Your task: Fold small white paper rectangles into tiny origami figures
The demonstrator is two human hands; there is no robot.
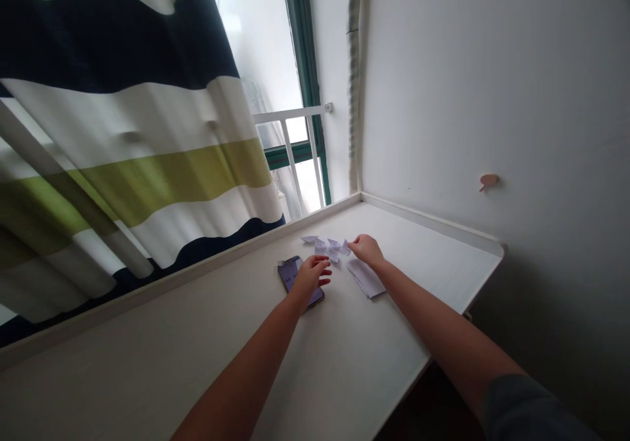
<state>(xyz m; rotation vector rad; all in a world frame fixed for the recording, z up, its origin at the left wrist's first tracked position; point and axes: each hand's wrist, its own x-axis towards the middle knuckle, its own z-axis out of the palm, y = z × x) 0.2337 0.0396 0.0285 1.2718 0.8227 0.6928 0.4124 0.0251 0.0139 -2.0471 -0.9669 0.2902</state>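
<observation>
Paper scraps lie in a loose, pale cluster on a cream tabletop, seen from the head camera, spread mostly crosswise, left to right, between the two hands and a little ahead of them. The right hand is the nearer one: its fingers are curled narrow and touch the cluster's right end, though whether they pinch a scrap is too small to tell. The left hand sits open with fingers spread, over a smartphone, its fingertips just short of the scraps. A folded white paper lies just below the right hand, its long axis running diagonally toward the right front corner of the table. Beyond the table's back edge hang a striped curtain and a white window railing, and a small pink peg sits on the wall.
</observation>
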